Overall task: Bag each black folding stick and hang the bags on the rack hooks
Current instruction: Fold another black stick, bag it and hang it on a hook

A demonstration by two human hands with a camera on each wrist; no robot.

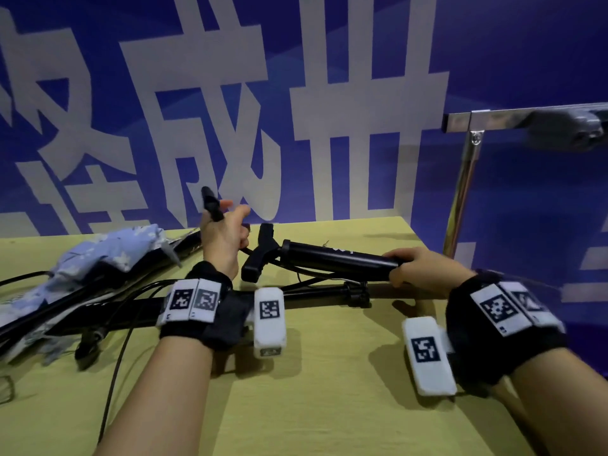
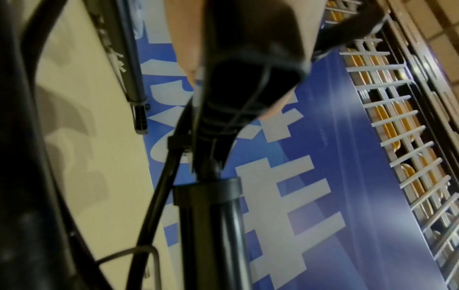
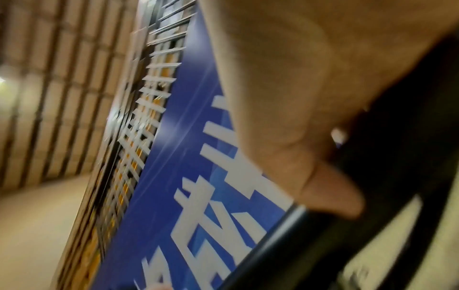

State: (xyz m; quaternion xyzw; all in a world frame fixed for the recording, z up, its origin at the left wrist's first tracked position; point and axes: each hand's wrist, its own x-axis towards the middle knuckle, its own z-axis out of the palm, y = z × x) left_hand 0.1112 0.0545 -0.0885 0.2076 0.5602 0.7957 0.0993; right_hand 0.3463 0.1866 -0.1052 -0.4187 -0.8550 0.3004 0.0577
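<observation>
A black folding stick (image 1: 339, 258) is held just above the yellow table (image 1: 329, 406). My right hand (image 1: 399, 266) grips the right end of its thick tube (image 3: 285, 235). The stick's T-shaped handle (image 1: 260, 255) hangs at the tube's left end and fills the left wrist view as handle (image 2: 248, 82) above tube (image 2: 211, 225). My left hand (image 1: 232, 210) is raised and grips a thin black section (image 1: 210, 202) that points up out of the fist. A blue flowered cloth bag (image 1: 108, 255) lies crumpled at the far left.
Another black stick (image 1: 296, 294) lies along the table under my wrists, with black cords (image 1: 118, 357) trailing off to the left. A chrome rack post (image 1: 464, 179) and its top rail (image 1: 493, 120) stand at the right, beyond the table's edge. A blue banner wall is close behind.
</observation>
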